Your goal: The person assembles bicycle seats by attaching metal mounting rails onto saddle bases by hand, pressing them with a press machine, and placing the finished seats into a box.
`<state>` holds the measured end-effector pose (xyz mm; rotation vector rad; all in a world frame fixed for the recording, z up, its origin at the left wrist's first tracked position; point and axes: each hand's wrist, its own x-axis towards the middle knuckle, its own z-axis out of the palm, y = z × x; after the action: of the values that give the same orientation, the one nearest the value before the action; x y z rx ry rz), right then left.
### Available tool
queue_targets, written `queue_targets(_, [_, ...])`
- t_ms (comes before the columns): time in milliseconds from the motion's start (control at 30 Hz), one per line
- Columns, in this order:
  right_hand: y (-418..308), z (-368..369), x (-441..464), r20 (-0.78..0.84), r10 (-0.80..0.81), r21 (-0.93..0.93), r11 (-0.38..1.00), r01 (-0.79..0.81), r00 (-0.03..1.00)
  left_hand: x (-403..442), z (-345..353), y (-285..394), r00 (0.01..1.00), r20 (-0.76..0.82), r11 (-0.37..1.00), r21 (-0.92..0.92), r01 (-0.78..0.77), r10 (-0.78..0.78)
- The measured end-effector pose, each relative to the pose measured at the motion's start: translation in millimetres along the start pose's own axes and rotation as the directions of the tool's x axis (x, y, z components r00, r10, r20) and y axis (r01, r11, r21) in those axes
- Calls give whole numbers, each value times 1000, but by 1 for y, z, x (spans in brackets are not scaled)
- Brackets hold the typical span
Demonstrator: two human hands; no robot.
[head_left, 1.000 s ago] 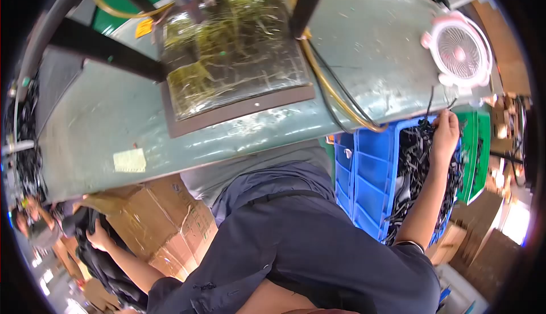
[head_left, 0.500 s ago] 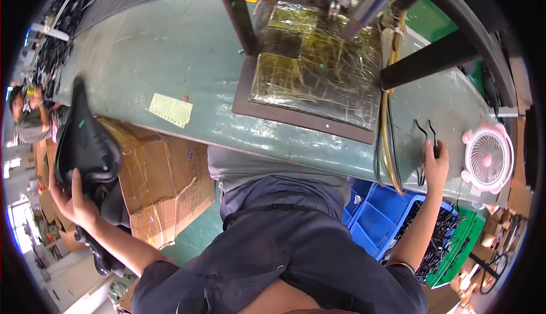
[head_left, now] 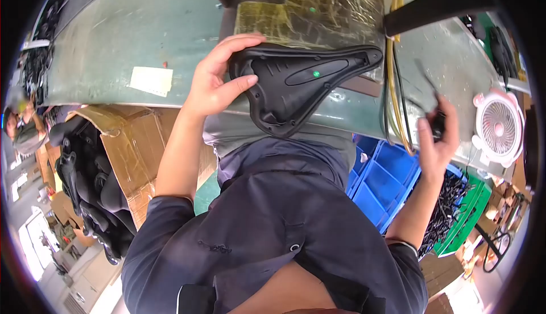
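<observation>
A black bicycle saddle (head_left: 296, 78) hangs over the table's front edge, underside toward me, its nose pointing right. It bears a small green sticker. My left hand (head_left: 219, 78) grips its wide rear end, thumb on the underside and fingers behind the rim. At the right, my right hand (head_left: 439, 135) is closed round a black bent-rod part that looks like a saddle rail (head_left: 427, 80); its thin prongs stick up past the fingers and are blurred. Behind the saddle lies the press's base pad, wrapped in shiny yellowish film (head_left: 335, 7).
Dark press legs (head_left: 443, 4) and yellow and black hoses (head_left: 391, 86) stand over the green table (head_left: 114, 58). A pink-white fan (head_left: 499, 126) is at right. Below are blue bins (head_left: 382, 180), a green crate (head_left: 469, 217), a cardboard box (head_left: 136, 149) and several saddles (head_left: 94, 172). Another person (head_left: 25, 132) is far left.
My left hand has brought the saddle from beside the box at the left to the table's front, turning its nose rightward. My right hand still holds the rod part, lifted and turned slightly.
</observation>
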<state>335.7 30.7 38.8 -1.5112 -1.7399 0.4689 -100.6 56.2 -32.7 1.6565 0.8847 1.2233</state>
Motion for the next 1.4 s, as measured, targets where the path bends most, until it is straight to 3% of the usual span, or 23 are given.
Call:
queue_targets(100, [-38,35,8,294,-293,70,956,285,910,-2,14,-9,985,-173,999,47,19,-11])
queue_targets(133, [-45,52,10,314,-348,116,938,328,884,2,26,-9,957,-290,997,69,41,-19])
queue_targets(233, [-56,96,16,325,-533,168,846,507,781,6,46,-17,892,-448,987,162,8,66])
queue_targets(600, [-64,122,36,392,-602,124,784,609,696,-2,55,-28,850,-506,950,310,24,144])
queue_targets(1000, [-72,122,39,427,-632,127,750,649,646,0,61,-32,801,-588,983,185,-3,113])
queue_targets(1067, [-73,125,38,421,-660,150,727,670,622,-4,63,-30,835,-545,978,207,37,84])
queue_targets(1300, [-76,128,23,441,-606,140,775,616,662,-4,64,-32,868,-491,968,244,64,66])
queue_targets(1400, [-70,129,12,378,-603,102,782,615,703,-3,62,-32,881,-455,947,321,29,127])
